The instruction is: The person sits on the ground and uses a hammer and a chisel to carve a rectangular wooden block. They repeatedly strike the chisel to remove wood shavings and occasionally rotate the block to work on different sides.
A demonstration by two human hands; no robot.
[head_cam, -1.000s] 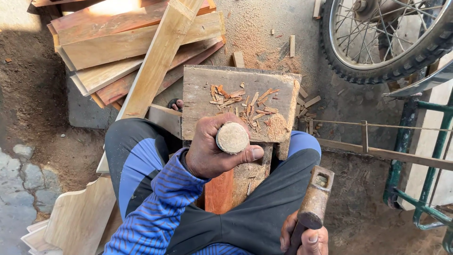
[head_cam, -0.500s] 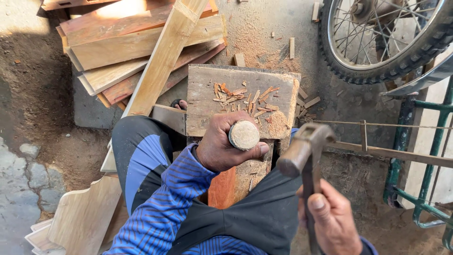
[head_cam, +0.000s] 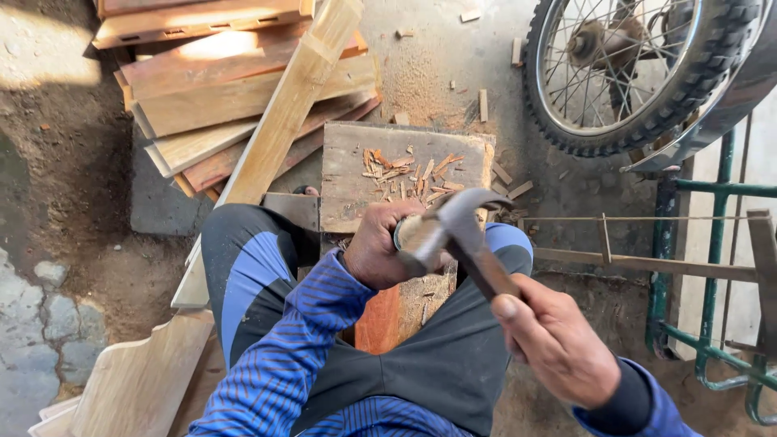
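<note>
One hammer, claw type, metal head, dark handle; right hand wrapped tight round the handle, grip pressed together on it. Hammer head sits right over the top of one round wooden peg, touching or just above it, cannot tell which. Left hand closed round the peg, fingers pinching it upright over the wooden block, between the person's knees. Block is one flat grey slab on the ground, scattered with many small orange-brown wood chips, too many to count. One reddish board stands below the hands, between the legs.

Behind left: stack of planks, roughly seven visible, with one long pale plank laid slanting across them. One curved pale cutout board at lower left. One spoked wheel with tyre top right. Green metal frame at right, thin wood strip across it. Sawdust on the floor. No packages, labels or signs seen.
</note>
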